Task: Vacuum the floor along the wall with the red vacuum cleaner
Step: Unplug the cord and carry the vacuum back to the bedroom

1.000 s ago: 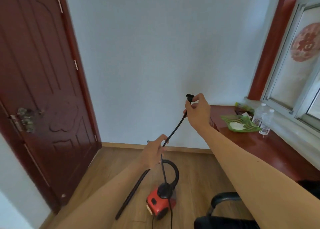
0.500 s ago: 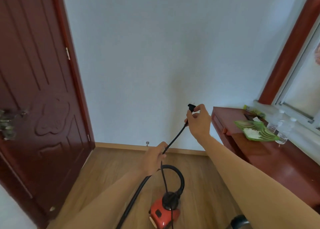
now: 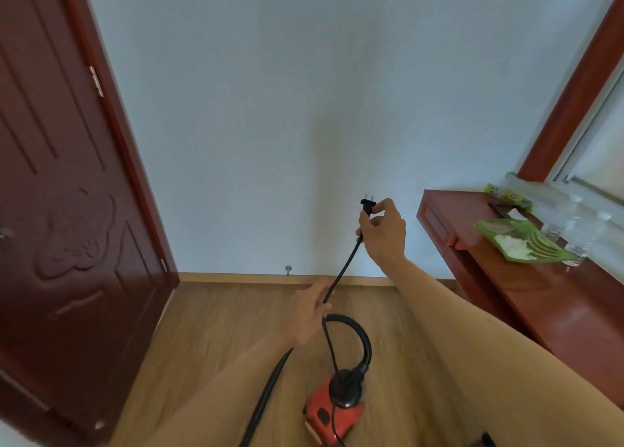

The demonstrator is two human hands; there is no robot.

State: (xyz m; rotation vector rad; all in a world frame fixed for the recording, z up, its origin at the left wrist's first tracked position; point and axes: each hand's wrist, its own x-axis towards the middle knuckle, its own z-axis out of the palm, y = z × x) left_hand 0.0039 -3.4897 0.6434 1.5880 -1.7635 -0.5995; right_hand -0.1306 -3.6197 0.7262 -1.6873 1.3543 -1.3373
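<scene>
Pinching the black plug [image 3: 368,206] in your right hand [image 3: 383,232], your left hand [image 3: 304,313] closes its grip around cord [image 3: 342,271] and hose [image 3: 266,392] above the red vacuum cleaner [image 3: 332,413].

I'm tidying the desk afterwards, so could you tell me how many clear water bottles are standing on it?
2: one water bottle nearer the window sill, and a second bottle beside it, closer to the camera, both right of the green packet. They are faint; more might be hidden.

No legible text anywhere.
</scene>
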